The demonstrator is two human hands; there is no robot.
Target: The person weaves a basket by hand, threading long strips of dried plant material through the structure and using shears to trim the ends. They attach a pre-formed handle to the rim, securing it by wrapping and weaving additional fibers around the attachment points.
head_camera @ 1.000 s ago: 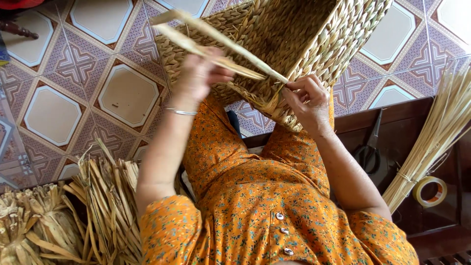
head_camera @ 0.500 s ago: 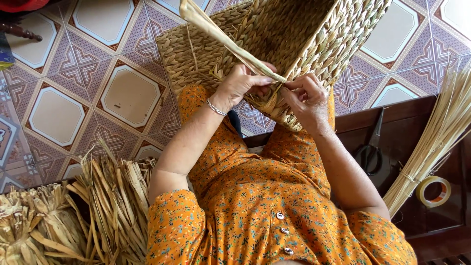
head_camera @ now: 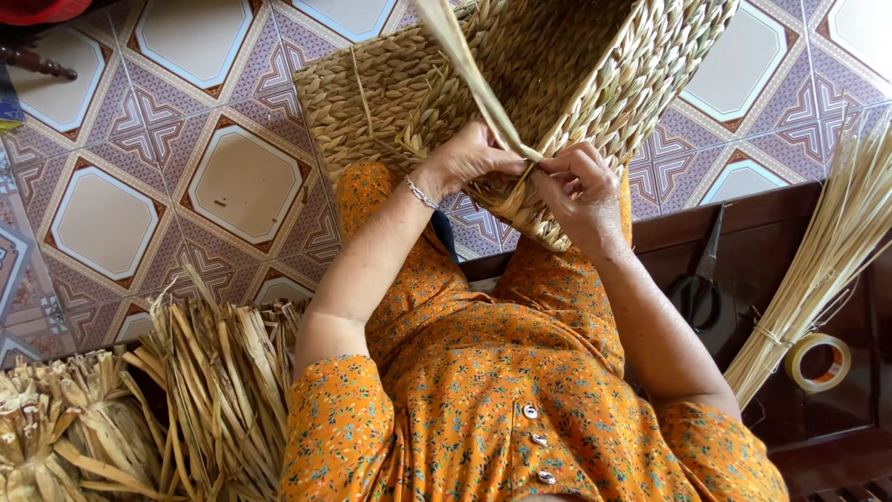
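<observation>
Most of the woven basket (head_camera: 557, 84) looks finished: its walls and base are closely plaited, and the work left, by my judgement, is along the near rim, where one loose flat strand (head_camera: 469, 70) rises from the weave toward the far edge of the view. The basket rests on the person's lap, tipped with its opening toward them. The left hand (head_camera: 474, 158) pinches that strand at the rim; the right hand (head_camera: 581, 191) is clenched on the rim just beside it, fingertips pressing into the weave. Counted: one basket, one free strand, two bundles of dried leaves (head_camera: 139, 418) at near left, one sheaf of pale straw (head_camera: 827, 260), one pair of scissors (head_camera: 701, 279) and one roll of tape (head_camera: 818, 363) on the dark desk (head_camera: 836, 437) at right.
</observation>
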